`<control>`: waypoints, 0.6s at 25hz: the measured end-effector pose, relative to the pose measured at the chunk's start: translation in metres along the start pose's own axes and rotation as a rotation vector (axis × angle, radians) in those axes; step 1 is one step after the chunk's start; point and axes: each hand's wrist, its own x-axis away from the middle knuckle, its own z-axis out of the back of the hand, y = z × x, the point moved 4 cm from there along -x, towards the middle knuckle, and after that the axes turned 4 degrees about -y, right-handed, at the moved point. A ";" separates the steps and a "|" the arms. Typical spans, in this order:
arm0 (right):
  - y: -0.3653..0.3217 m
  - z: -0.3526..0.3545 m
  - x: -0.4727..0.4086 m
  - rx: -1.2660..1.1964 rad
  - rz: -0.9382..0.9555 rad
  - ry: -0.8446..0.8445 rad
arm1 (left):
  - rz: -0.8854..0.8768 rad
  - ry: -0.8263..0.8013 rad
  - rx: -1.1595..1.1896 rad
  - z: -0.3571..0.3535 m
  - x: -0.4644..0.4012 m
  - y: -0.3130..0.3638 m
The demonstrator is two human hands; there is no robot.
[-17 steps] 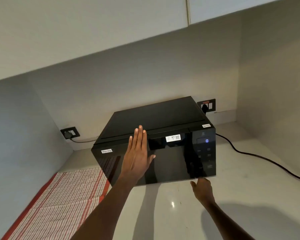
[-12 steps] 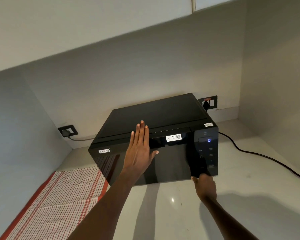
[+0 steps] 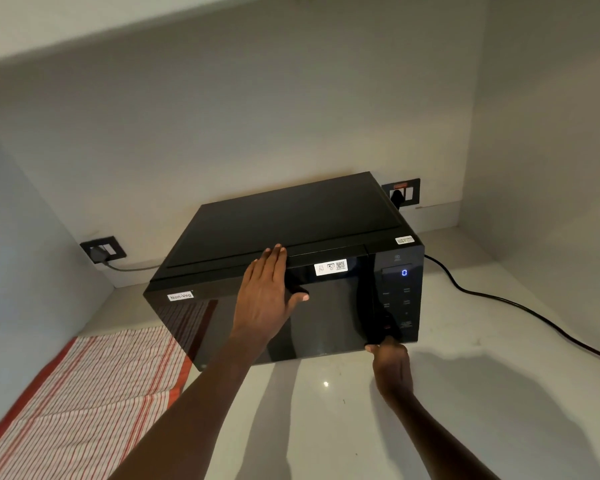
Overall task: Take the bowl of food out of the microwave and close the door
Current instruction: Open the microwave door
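Observation:
A black microwave (image 3: pixel 291 223) stands on the white counter against the back wall, its glossy door (image 3: pixel 333 317) shut. My left hand (image 3: pixel 265 299) lies flat on the upper part of the door, fingers together and reaching the top edge. My right hand (image 3: pixel 390 365) is at the bottom right corner of the door, fingertips touching its lower edge beside the control panel (image 3: pixel 400 296). The panel's display shows a blue 0. No bowl is visible; the dark door hides the inside.
A red-and-white striped cloth (image 3: pixel 80 393) lies on the counter (image 3: pixel 326 427) at the left. A black power cord (image 3: pixel 520 306) runs from the microwave across the counter to the right. Wall sockets (image 3: pixel 103 249) sit behind, left and right. Cabinets hang overhead.
My right hand has moved up from the counter to the door's lower right corner. My left hand has stayed flat on the door. The camera has come closer.

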 end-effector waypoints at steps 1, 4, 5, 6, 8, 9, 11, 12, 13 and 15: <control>0.000 -0.003 -0.001 -0.020 -0.010 0.016 | 0.003 0.004 0.003 0.001 -0.001 0.000; 0.005 -0.008 -0.004 -0.162 -0.108 0.028 | 0.007 0.025 0.016 0.003 -0.001 0.001; 0.006 -0.010 -0.006 -0.192 -0.149 0.029 | 0.009 0.025 0.016 0.004 0.000 0.001; 0.008 -0.011 -0.009 -0.226 -0.192 0.033 | 0.011 0.028 0.013 0.005 0.000 0.001; 0.006 -0.013 -0.008 -0.237 -0.248 0.024 | 0.019 0.035 0.015 0.007 0.001 0.002; 0.004 -0.013 -0.008 -0.191 -0.227 0.018 | 0.024 0.034 0.019 0.009 0.001 0.003; 0.003 -0.011 -0.008 -0.061 -0.110 -0.031 | 0.027 0.032 0.026 0.010 0.002 0.004; 0.002 -0.011 -0.007 0.026 -0.027 -0.067 | 0.028 0.032 0.027 0.010 0.003 0.005; 0.004 -0.011 -0.008 0.080 0.028 -0.089 | 0.027 0.031 0.030 0.011 0.004 0.005; 0.005 -0.011 -0.009 0.113 0.015 -0.087 | 0.029 0.024 0.043 0.013 0.005 0.006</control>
